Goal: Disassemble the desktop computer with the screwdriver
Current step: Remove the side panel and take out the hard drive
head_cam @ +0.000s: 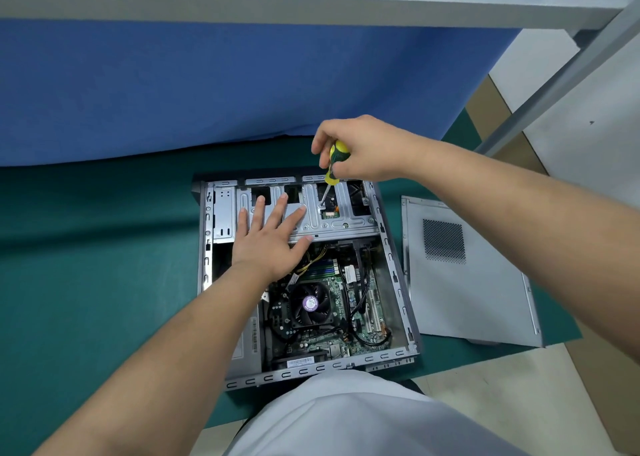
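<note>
side panel (467, 275) already off, lying on the green mat (86, 265) beside the opened desktop computer (304, 282). right hand (360, 150) closed around the screwdriver (333, 162), tip down on the drive cage (325, 216); left hand (273, 237) spread flat, bracing it. motherboard, fan, cabling still to remove.

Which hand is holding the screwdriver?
The right hand grips the yellow screwdriver. The left hand lies flat and open on the metal bracket.
</note>
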The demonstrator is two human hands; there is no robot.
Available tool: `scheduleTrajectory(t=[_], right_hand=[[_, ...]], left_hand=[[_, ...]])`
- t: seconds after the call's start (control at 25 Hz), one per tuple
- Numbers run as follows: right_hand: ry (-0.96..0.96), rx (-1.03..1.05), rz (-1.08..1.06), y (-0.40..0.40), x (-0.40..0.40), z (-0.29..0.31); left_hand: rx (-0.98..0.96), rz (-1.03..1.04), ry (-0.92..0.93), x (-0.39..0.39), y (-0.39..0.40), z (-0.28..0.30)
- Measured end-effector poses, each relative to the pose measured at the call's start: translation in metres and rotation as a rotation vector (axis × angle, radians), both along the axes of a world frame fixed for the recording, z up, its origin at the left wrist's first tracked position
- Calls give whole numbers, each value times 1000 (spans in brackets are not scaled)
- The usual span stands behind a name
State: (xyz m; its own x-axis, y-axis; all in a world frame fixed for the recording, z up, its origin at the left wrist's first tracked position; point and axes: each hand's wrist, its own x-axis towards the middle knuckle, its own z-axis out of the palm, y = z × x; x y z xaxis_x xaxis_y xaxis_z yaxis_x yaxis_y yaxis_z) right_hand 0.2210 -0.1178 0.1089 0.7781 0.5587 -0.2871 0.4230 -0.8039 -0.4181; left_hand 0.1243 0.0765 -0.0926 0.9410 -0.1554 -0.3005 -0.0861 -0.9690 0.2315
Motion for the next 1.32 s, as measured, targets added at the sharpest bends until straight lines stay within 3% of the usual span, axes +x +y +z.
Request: scheduleTrajectory(t=[0.08,0.2,0.28,0.44,0.52,0.6,0.68,0.8,0.96,1.16,1.32], right_hand=[[-63,-20,-112,0,-4,-5],[-393,-384,-238,5,-8,-13],[-543,-460,-172,9,-8,-14],[-279,-249,128,1,-5,-7],[-272,-223,11,1,-6,-8],[-418,-343,-117,4,-6,-11],[-432,-312,-25,2,-4,-11],[-240,-194,139,-4,-5,-6],[-394,-337,-103,-2,-5,-11],[-117,-136,209,-9,-1,3],[-377,-357,-120,1,-7,-7]], left_hand=[[77,8,3,-1,-19,1],[221,66,24,-2,-56,1],[244,119,25,-2,-70,1],[212,154,-33,-2,-74,-5],[215,155,-42,-2,-74,-7],[222,153,-44,-2,-73,-7],[230,146,-43,-2,-73,-7],[233,142,-48,-3,-73,-8],[227,140,-56,-3,-73,-7],[221,132,-67,-4,-72,-6],[224,133,-73,-4,-72,-7]])
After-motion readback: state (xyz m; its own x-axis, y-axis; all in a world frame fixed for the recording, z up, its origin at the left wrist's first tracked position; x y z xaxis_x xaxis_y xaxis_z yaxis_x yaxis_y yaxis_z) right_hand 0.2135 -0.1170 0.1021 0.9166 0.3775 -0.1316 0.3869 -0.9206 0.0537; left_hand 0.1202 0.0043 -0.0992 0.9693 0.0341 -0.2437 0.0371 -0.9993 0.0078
